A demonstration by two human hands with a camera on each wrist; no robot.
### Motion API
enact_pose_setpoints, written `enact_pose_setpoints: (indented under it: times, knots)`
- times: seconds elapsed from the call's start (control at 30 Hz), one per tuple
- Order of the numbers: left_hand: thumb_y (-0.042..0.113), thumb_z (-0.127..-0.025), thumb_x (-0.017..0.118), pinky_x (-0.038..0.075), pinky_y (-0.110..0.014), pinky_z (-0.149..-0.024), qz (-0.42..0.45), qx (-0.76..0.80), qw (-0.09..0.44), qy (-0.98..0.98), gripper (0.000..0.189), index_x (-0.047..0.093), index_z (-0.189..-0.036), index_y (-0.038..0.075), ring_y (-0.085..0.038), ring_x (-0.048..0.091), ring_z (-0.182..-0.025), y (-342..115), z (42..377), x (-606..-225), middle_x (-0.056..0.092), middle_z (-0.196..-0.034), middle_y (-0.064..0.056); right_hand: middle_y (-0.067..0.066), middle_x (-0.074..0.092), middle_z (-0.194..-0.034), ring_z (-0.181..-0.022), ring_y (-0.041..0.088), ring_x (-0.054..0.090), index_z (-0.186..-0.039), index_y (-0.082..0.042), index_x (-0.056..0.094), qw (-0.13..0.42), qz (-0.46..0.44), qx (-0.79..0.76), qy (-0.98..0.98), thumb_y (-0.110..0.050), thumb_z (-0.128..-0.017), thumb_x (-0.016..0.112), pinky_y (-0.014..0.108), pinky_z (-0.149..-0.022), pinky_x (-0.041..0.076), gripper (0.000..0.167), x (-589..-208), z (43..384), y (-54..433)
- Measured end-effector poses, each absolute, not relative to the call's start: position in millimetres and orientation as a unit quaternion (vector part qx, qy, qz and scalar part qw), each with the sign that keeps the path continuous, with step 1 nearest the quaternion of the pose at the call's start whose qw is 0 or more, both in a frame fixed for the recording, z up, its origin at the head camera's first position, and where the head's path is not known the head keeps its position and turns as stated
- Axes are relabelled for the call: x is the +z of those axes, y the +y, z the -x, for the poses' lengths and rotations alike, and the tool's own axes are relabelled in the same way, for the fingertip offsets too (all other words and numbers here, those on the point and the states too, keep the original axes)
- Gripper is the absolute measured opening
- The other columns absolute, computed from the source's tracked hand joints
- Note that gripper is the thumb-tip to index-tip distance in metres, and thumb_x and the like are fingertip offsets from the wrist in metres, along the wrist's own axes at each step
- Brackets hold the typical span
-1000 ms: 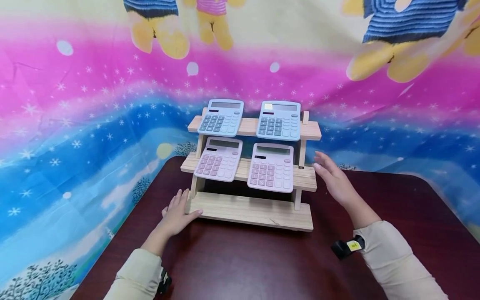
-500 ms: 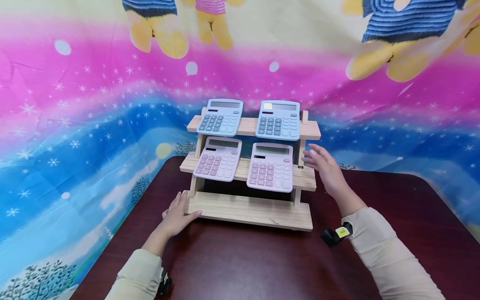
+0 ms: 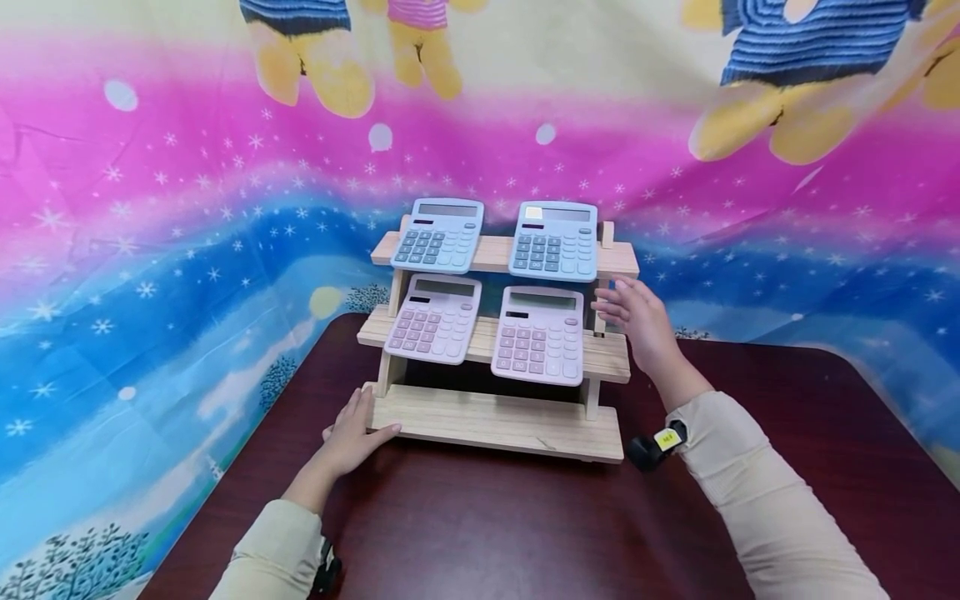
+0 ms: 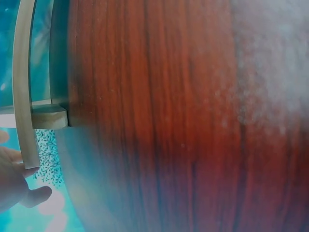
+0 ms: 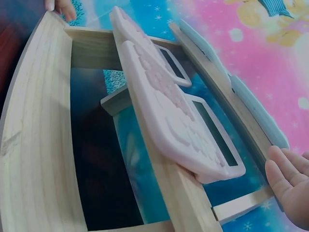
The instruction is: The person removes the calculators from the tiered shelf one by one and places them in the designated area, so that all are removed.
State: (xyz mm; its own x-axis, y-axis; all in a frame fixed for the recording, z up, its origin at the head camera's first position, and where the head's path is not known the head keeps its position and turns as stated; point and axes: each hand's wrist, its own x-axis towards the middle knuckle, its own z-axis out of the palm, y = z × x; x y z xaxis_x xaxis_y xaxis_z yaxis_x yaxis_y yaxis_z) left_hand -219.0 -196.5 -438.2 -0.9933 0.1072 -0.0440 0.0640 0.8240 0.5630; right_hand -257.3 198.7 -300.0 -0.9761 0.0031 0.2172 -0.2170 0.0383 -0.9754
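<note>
A pale three-tier wooden display rack [image 3: 491, 425] carries two blue calculators [image 3: 438, 235] [image 3: 555, 242] on its top shelf. Below them, two pink calculators [image 3: 432, 319] [image 3: 538, 336] lean on the middle shelf. The left hand [image 3: 348, 433] rests at the left end of the bottom shelf, thumb along the front edge and fingers extended beside it; in the left wrist view this hand [image 4: 12, 186] touches the board's end. With fingers extended, the right hand [image 3: 643, 321] is beside the rack's right upright; in the right wrist view its fingertips [image 5: 274, 153] are at the top shelf's end.
The rack stands on a dark reddish-brown table [image 3: 480, 533] with rounded far corners. A patterned cloth backdrop [image 3: 187, 275] hangs close behind and at the left. Black wrist cameras [image 3: 656, 446] sit at both cuffs.
The right hand has moved left and slightly up, from outside the rack to its right upright. The left hand stays at the bottom shelf, and the calculators keep their places.
</note>
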Motion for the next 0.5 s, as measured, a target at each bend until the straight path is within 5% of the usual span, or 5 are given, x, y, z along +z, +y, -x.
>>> enact_pose_setpoints:
  times: [0.5]
  knots:
    - [0.046, -0.079, 0.054, 0.008, -0.067, -0.086, -0.032, 0.318, 0.033, 0.947, 0.092, 0.003, -0.137, -0.003, -0.037, 0.005, -0.126, -199.2, 220.6, -441.0, 0.006, -0.139, -0.025, 0.024, 0.04, -0.124, -0.106, 0.029, 0.048, -0.132, 0.0, 0.028, 0.058, -0.033, 0.762, -0.644, -0.034, -0.093, 0.032, 0.036, -0.092, 0.035, 0.051, -298.0, 274.2, 191.8]
